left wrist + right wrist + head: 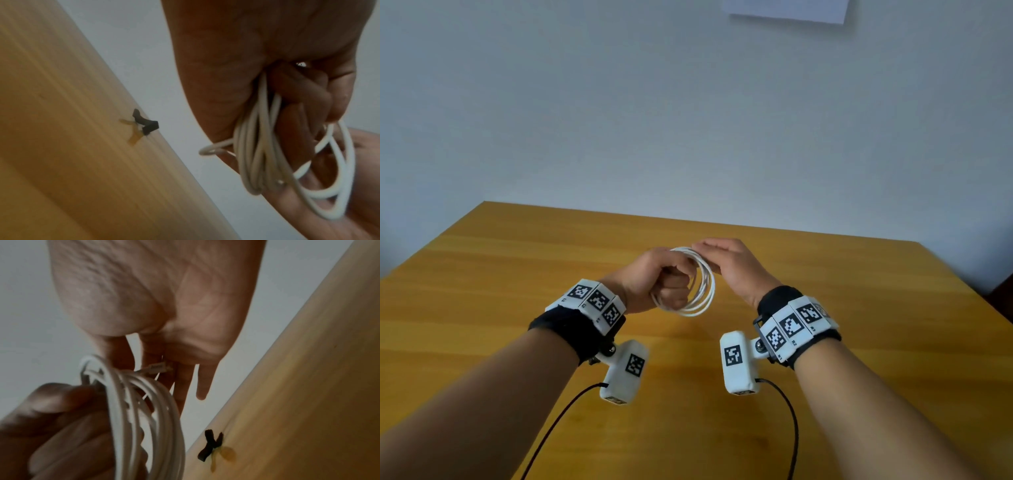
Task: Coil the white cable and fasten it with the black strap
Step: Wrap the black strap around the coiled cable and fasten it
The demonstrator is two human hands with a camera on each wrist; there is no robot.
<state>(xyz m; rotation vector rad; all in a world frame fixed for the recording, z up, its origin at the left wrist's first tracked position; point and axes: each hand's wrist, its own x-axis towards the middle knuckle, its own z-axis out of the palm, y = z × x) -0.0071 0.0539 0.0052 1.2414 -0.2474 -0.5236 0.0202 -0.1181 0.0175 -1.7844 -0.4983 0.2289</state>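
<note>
Item: thin white cable (702, 284), wound in several loops, raised over my yellow wooden table (517, 274). My left hand (661, 281) fists round the bundle; my right hand (729, 263) pinches its plug end at the top. Coiling looks nearly done. Farther off: short crumpled black strap (147, 124), lying on the table, untouched; fastening remains

Bare forearms end in black fabric wrist wraps (565, 330), each ringed with white blocks bearing black square-patterned markers (792, 325). A white boxy camera unit (739, 365) hangs beneath each wrist, trailing a thin black cable (789, 421).
</note>
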